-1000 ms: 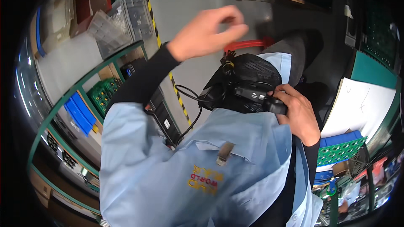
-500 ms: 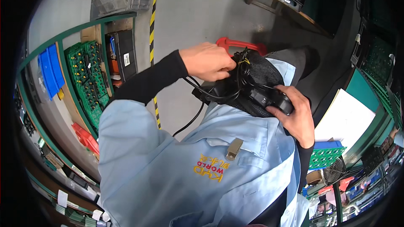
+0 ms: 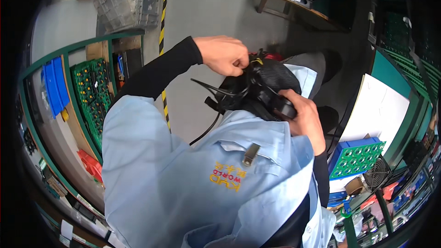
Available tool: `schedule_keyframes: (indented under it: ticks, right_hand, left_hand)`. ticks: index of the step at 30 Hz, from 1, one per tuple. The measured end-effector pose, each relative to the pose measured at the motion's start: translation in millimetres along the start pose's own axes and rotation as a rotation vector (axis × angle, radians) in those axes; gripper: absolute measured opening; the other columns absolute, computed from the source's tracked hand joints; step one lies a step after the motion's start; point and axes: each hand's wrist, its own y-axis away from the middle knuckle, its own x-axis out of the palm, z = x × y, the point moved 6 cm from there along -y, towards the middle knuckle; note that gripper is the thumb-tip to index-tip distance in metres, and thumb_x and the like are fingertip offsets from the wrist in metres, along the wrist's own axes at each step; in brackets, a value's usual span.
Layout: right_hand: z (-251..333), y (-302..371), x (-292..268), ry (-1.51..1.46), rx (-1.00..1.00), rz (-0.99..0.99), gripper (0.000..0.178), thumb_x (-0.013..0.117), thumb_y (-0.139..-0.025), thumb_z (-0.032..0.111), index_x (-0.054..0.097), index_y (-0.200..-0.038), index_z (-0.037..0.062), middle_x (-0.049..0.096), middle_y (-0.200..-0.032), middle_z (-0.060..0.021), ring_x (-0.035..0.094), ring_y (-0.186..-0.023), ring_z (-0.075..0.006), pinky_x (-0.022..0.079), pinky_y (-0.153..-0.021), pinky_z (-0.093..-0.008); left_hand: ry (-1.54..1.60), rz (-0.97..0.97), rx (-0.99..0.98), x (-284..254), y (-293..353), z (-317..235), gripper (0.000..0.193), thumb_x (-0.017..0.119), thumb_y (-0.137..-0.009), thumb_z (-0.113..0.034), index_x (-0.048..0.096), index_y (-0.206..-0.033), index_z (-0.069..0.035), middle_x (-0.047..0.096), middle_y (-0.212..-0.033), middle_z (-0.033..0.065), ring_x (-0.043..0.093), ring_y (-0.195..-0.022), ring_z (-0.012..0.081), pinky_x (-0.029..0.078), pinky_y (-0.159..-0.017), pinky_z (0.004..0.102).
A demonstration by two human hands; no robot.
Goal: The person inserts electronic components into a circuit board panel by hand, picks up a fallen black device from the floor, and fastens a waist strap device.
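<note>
A black bundle of mesh fabric (image 3: 282, 76) lies in my lap, with black cables (image 3: 232, 93) looped over it and a yellow tie (image 3: 258, 61) near its far end. My left hand (image 3: 225, 55) is closed at the bundle's far left side, fingertips pressed together against the black parts. What those fingers pinch is hidden. With its fingers and thumb, my right hand (image 3: 304, 114) grips a rounded black device (image 3: 285, 108) at the bundle's near right. One cable end sticks out to the left, and another cable hangs down toward the floor.
On the left, a green-framed rack (image 3: 66, 57) holds green circuit boards (image 3: 92, 94) and a blue bin (image 3: 56, 85). Clear plastic boxes (image 3: 112, 4) stand beyond it, beside striped floor tape (image 3: 162, 41). To the right are white sheets (image 3: 374, 110), a blue-edged circuit board (image 3: 358, 158) and a fan (image 3: 377, 171).
Both hands and the black bundle have shifted slightly left. A cable end now points out to the left below my left hand. The red thing behind the bundle is more covered.
</note>
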Motion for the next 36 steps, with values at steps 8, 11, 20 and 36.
schedule_keyframes:
  ticks: [8, 11, 20, 36]
  right_hand:
    - [-21, 24, -39, -0.192, 0.218, -0.197, 0.037, 0.068, -0.079, 0.001, 0.054, -0.113, -0.0016, 0.065, -0.100, -0.0246, 0.063, -0.094, -0.0430, 0.050, -0.084, -0.0401]
    - [-45, 56, -60, -0.232, 0.364, -0.418, 0.035, 0.064, -0.081, 0.000, 0.051, -0.114, -0.0016, 0.063, -0.096, -0.0262, 0.063, -0.091, -0.0437, 0.049, -0.081, -0.0405]
    - [-44, 78, -33, -0.031, 0.145, -0.352, 0.035, 0.060, -0.072, -0.007, 0.063, -0.106, 0.0032, 0.067, -0.087, -0.0207, 0.063, -0.085, -0.0443, 0.050, -0.074, -0.0456]
    - [-42, 133, 1, -0.200, -0.049, -0.233, 0.061, 0.062, -0.091, 0.012, 0.038, -0.144, -0.0092, 0.051, -0.124, -0.0242, 0.053, -0.111, -0.0401, 0.044, -0.095, -0.0420]
  left_hand:
    - [-0.301, 0.265, -0.322, -17, 13, 1, 0.028, 0.062, -0.081, -0.030, 0.073, -0.083, -0.004, 0.071, -0.079, 0.0128, 0.067, -0.075, 0.0359, 0.054, -0.070, 0.0415]
    - [-0.250, 0.075, -0.094, -57, -26, -60, 0.021, 0.066, -0.084, -0.027, 0.066, -0.086, -0.006, 0.069, -0.080, 0.0109, 0.067, -0.078, 0.0323, 0.052, -0.069, 0.0401]
    - [-0.450, 0.390, 0.193, 26, -135, -112, 0.029, 0.074, -0.081, -0.032, 0.068, -0.076, -0.005, 0.065, -0.064, 0.0131, 0.065, -0.066, 0.0352, 0.050, -0.061, 0.0442]
    - [-0.621, 0.512, 0.302, 31, -137, -132, 0.010, 0.067, -0.082, -0.017, 0.066, -0.081, -0.007, 0.066, -0.074, 0.0108, 0.063, -0.075, 0.0348, 0.047, -0.064, 0.0450]
